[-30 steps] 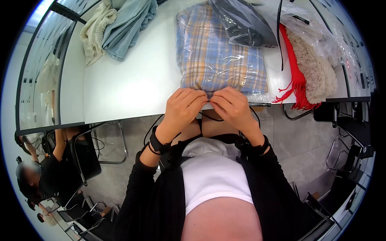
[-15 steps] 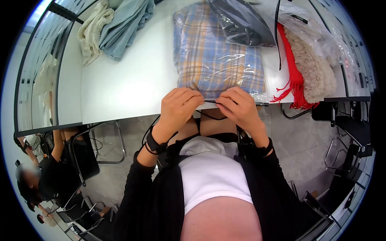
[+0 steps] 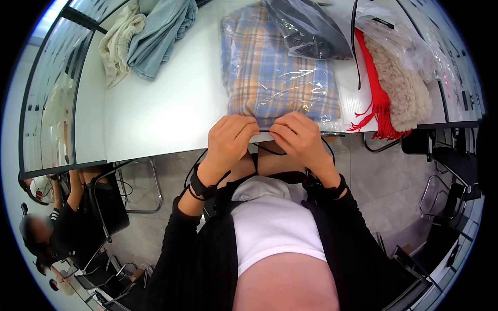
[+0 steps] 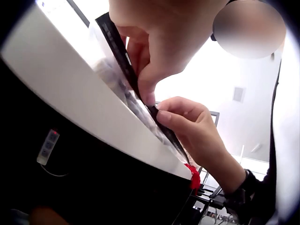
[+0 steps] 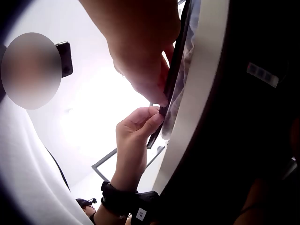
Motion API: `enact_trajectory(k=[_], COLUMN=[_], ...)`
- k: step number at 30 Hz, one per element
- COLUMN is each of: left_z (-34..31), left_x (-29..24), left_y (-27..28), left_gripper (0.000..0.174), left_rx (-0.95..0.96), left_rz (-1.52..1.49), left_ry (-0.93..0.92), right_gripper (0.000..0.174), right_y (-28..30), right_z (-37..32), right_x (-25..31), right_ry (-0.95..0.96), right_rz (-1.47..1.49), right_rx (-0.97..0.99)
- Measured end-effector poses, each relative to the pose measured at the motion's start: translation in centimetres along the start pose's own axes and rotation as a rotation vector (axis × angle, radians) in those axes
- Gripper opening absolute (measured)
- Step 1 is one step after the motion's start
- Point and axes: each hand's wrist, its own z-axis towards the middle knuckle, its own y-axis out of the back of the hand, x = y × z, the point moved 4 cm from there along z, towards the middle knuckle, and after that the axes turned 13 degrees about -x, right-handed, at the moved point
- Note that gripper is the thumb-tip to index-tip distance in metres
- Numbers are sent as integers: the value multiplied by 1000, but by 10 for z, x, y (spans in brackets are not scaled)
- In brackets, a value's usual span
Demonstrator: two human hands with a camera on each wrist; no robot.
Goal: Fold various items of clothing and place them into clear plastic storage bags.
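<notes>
A blue, orange and white plaid garment (image 3: 280,78) lies folded in a clear plastic bag at the table's front edge. Along the bag's near edge runs a black strip (image 4: 118,51). My left hand (image 3: 231,136) pinches this strip between thumb and fingers. Close beside it, my right hand (image 3: 295,135) pinches the strip too, the fingertips of both hands a short gap apart. In the right wrist view the strip (image 5: 174,70) stretches past both hands, with the bagged cloth just beyond it.
A dark item in clear plastic (image 3: 316,36) overlaps the plaid bag's far part. Right of it lie a red fringed scarf (image 3: 383,98) and a beige fluffy item (image 3: 397,83). Light blue jeans (image 3: 158,44) and cream cloth (image 3: 118,46) lie far left. Chairs (image 3: 451,155) stand around.
My hands moved apart along the black strip, uncovering part of it, then my right hand came back left toward my left hand. Both still pinch the strip.
</notes>
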Motion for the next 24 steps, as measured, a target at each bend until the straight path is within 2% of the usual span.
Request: enact_trajectory(k=[5,8,10,13,15,17,18,19,21,24], left_z=[-7,5,10,21,32,41,44,44,39,39], left_x=[4,-3,-2,11,27,48,63,81,111,123], left_y=[-2,8,16,38,54,64,65,62,47,16], left_gripper=[10,14,24,30,36,41,46,52,62,79], left_rx=[13,115,216,276,243,174,194,204,340,509], left_rz=[1,-56,-62,7,71,142,98,34,-73,-388], left_ry=[-12,-26,-64,25,44,180,353,472,773,1197], right_gripper=[16,21,26,31,38,42,43,45,49,63], right_y=[0,15,34,71,92,108,113,117,123,123], right_z=[0,9,17,30,29,24,24,27,34,49], right_x=[-3,-8,-18,-45,-70,-93,-101,-108,-121,-152], right_ry=[-27,-187,-273,-450,-477,-463,-457,-552,-737,-820], right_rz=[11,106,27,-188,-365,-433,-469,-411,-290,-161], right_rx=[50,119,75,4,-8,25,40,20,-12,-83])
